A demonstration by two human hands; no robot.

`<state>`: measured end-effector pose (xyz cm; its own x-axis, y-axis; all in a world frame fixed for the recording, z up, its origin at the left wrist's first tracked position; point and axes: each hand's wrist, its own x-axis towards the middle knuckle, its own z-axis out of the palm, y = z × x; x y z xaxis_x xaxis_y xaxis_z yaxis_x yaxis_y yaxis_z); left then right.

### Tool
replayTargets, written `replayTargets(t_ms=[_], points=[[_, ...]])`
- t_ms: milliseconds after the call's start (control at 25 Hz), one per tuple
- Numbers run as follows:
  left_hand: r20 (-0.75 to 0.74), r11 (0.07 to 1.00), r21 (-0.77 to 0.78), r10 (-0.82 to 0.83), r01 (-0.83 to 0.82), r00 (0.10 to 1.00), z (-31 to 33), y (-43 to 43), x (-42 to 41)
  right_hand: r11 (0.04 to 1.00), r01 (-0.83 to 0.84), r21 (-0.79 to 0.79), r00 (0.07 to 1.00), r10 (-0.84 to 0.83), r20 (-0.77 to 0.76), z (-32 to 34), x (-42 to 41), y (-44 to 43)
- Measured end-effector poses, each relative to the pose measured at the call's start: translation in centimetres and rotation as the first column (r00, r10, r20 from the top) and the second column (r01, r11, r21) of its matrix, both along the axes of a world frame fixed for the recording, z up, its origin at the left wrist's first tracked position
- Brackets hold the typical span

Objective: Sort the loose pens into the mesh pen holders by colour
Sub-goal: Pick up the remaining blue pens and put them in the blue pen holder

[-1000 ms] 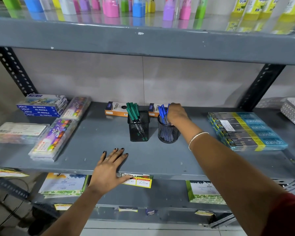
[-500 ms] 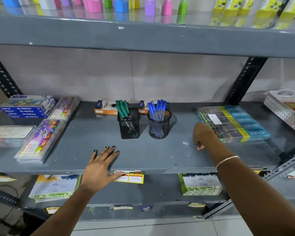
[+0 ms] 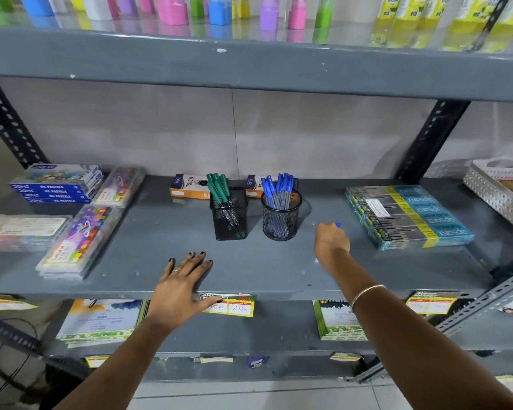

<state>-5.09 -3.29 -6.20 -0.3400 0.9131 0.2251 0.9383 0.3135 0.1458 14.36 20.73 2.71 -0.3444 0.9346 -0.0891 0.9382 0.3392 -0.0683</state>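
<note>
Two black mesh holders stand mid-shelf: a square holder [image 3: 229,214] with several green pens [image 3: 218,187] and a round holder [image 3: 281,218] with several blue pens [image 3: 277,184]. My right hand [image 3: 331,242] is closed around a blue pen [image 3: 338,224], just right of the round holder and slightly above the shelf; only the pen's blue cap end shows past my fingers. My left hand [image 3: 182,284] lies flat, fingers spread, on the shelf's front edge, holding nothing.
Grey metal shelf [image 3: 267,270]. Pastel and colour boxes [image 3: 57,184] lie stacked at the left, pencil cartons [image 3: 188,187] behind the holders, a stack of blue-yellow packs [image 3: 409,216] at the right, a white perforated basket [image 3: 501,187] far right. Price tags [image 3: 230,306] hang on the front edge.
My right hand left the round holder, came down to the shelf at the right, closed on a loose blue pen and has lifted it toward the holder. The left hand stayed put.
</note>
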Motion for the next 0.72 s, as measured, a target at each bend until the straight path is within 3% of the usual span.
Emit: replayTargets(t_ms=[80, 160, 320, 480, 560, 720], points=[[0.003, 1.0, -0.004, -0.002, 0.002, 1.0, -0.1, 0.0, 0.0, 0.996, 0.079, -0.043, 0.988, -0.084, -0.126, -0.2, 0.5, 0.4], [-0.002, 1.0, -0.004, 0.001, -0.001, 1.0, -0.1, 0.0, 0.0, 0.968, 0.169, -0.183, 0.917, -0.222, -0.332, -0.2, 0.8, 1.7], [-0.026, 1.0, -0.018, 0.012, -0.013, 1.0, 0.0, 0.1, 0.0, 0.874, 0.167, -0.456, 0.588, -0.459, -0.665, 2.3, 0.4, 3.8], [-0.023, 0.999, -0.05, 0.017, -0.018, 1.0, -0.1, 0.1, 0.1, 0.949, 0.016, -0.316, 0.372, -0.298, -0.879, 7.3, -2.2, 3.6], [-0.011, 0.998, -0.055, 0.022, -0.023, 1.0, -0.1, 0.1, 0.0, 0.983, 0.014, -0.183, 0.428, -0.171, -0.887, 8.6, -4.0, 3.3], [-0.001, 0.998, -0.056, 0.025, -0.025, 1.0, 0.1, 0.0, 0.1, 0.991, -0.064, -0.114, 0.758, -0.026, -0.651, 7.6, -6.9, 2.1]])
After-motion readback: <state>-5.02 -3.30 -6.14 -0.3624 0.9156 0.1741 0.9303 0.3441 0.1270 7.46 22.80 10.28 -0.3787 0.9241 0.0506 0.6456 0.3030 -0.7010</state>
